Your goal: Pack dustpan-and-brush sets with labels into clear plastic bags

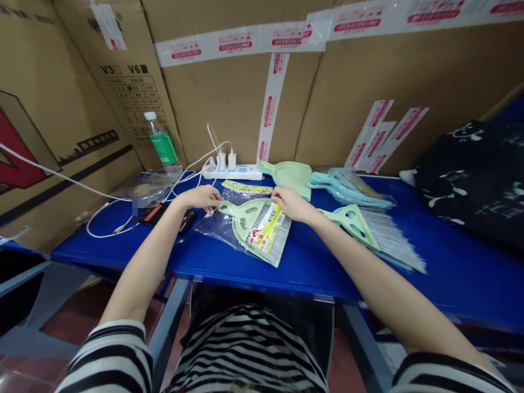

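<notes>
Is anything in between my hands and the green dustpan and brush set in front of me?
Nothing solid shows in between: your left hand is at the green set's handle end, your right hand at its label card. Clear plastic shows along its left edge; I can't tell whether any covers it.

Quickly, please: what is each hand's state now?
Left hand: curled at the green dustpan handle; grip unclear.
Right hand: curled at the yellow label card, seemingly holding it.
</notes>
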